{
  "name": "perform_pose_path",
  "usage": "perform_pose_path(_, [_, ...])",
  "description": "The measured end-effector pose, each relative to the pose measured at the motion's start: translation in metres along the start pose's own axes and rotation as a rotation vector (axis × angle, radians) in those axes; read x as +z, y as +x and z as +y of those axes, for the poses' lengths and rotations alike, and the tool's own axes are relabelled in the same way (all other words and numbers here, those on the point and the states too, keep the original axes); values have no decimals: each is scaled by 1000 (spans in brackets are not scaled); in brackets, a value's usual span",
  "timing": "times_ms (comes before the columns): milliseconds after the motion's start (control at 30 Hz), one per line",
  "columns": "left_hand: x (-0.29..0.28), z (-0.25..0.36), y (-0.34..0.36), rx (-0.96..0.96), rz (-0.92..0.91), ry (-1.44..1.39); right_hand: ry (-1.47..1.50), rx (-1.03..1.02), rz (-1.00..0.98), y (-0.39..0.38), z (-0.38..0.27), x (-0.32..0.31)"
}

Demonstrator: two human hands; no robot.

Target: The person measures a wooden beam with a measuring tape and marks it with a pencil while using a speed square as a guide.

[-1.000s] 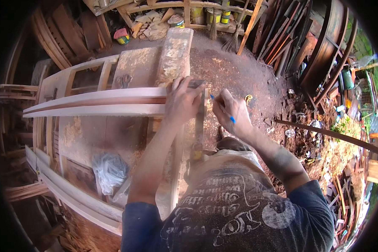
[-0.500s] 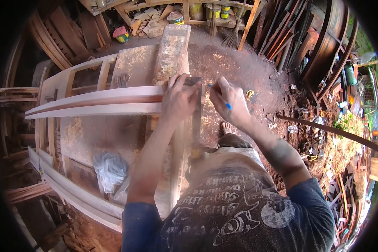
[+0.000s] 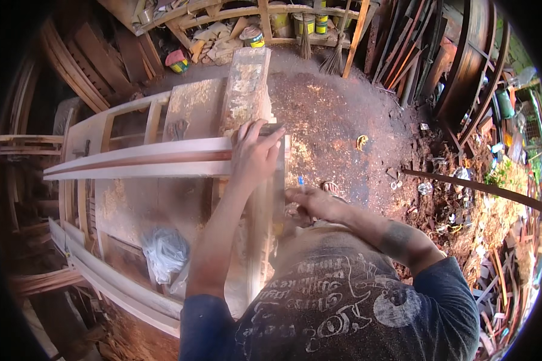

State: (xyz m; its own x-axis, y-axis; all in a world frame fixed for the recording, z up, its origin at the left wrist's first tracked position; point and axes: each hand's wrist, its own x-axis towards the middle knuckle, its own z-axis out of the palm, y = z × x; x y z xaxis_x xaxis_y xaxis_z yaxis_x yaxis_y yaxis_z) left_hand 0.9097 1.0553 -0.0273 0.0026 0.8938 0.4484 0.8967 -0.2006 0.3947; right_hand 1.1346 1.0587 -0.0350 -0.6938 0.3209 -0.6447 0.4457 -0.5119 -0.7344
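A long pale wooden piece [image 3: 162, 150] with a reddish groove along it lies across the bench. My left hand [image 3: 252, 157] is closed over its right end, fingers on the top. Under those fingertips sits a dark, straight-edged piece [image 3: 273, 129], mostly covered; its kind is hard to make out. Close to my body, beside the bench edge, my right hand [image 3: 320, 204] is closed around a slim blue pen [image 3: 301, 180], of which only one blue end shows. The right fingers are partly hidden and slightly blurred.
A worn plank [image 3: 246, 81] runs along the bench's right side. Scissors [image 3: 176, 129] and a crumpled clear plastic bag [image 3: 164, 253] lie on the left. Brooms [image 3: 333, 60] and paint tins [image 3: 303, 25] stand at the back. A dark bar [image 3: 473, 186] crosses the debris at right.
My right hand has pulled back from the wood's end toward my body, with the pen still in it. My left hand stays on the wood. The view has shifted slightly.
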Motion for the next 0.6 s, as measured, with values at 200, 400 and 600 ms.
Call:
perform_pose_path(200, [-12,7,10,-85,-96,-40,303,-110,-96,-4,-31,21])
perform_pose_path(400, [-39,-21,7,-145,-242,53,280,-325,106,-15,-36,-66])
perform_pose_path(600, [-26,-37,34,-41,-497,280,137,-311,358,-47,-41,-162])
